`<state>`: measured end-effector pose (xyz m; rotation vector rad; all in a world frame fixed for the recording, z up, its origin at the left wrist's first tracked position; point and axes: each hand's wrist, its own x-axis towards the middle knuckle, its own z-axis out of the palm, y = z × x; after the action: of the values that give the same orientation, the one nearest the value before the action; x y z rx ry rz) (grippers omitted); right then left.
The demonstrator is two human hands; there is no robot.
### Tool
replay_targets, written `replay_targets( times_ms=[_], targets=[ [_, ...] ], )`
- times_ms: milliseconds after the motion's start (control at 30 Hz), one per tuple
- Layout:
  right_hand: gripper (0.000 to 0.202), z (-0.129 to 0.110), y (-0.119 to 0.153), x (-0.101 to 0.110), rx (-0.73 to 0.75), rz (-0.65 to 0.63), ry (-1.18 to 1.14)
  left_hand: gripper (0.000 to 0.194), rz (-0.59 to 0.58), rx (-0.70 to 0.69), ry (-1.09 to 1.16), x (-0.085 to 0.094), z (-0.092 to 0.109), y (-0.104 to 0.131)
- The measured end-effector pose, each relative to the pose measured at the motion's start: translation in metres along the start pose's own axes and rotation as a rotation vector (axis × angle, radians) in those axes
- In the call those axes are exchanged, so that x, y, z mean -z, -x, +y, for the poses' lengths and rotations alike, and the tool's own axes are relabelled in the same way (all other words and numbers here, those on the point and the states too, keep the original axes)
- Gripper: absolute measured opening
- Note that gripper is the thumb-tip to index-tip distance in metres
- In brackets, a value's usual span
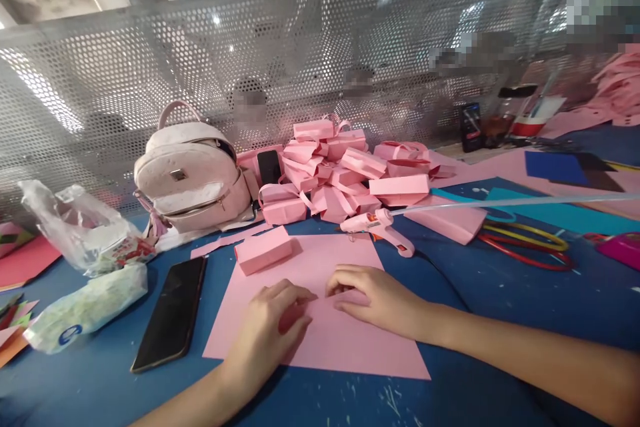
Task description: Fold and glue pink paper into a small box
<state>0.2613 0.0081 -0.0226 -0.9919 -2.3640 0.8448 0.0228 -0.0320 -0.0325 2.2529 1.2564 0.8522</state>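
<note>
A large pink paper sheet [370, 347] lies flat on the blue table in front of me. My left hand [273, 320] is over its middle, fingers bent forward and thumb apart from them. Facing it from the right, my right hand [367, 297] has curled fingers with a gap above the thumb. The fingertips of both hands nearly meet at the sheet; whether a small pink piece lies between them cannot be told. A folded pink paper box [265, 250] rests on the sheet's far left part. Behind my right hand lies a pink glue gun [377, 227].
Pink paper boxes with handles [335, 167] are heaped at the back beside a pale backpack [193, 177]. A phone [173, 313], a plastic-wrapped pack [90, 307] and a clear bag [80, 227] lie left. Coloured cords [530, 243] lie right, before a perforated metal screen [300, 40].
</note>
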Motion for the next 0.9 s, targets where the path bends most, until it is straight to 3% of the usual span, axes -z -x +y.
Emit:
replay_targets(
  times_ms=[233, 433, 667, 900],
  targets=[
    [0.019, 0.0018, 0.0036, 0.0007, 0.067, 0.019, 0.123, 0.021, -0.065, -0.003, -0.079, 0.0014, 0.0011, 0.0022],
    [0.020, -0.0020, 0.0053, -0.0008, 0.231, 0.069, 0.263, 0.016, -0.037, -0.026, -0.068, -0.0013, -0.0023, 0.0036],
    [0.018, -0.0043, 0.0044, -0.0054, 0.283, 0.066, 0.343, 0.018, -0.050, -0.042, -0.086, -0.0007, -0.0009, 0.0037],
    [0.017, -0.0048, 0.0044, -0.0023, 0.131, 0.024, 0.333, 0.019, -0.048, -0.034, -0.092, -0.0026, -0.0054, 0.0052]
  ],
)
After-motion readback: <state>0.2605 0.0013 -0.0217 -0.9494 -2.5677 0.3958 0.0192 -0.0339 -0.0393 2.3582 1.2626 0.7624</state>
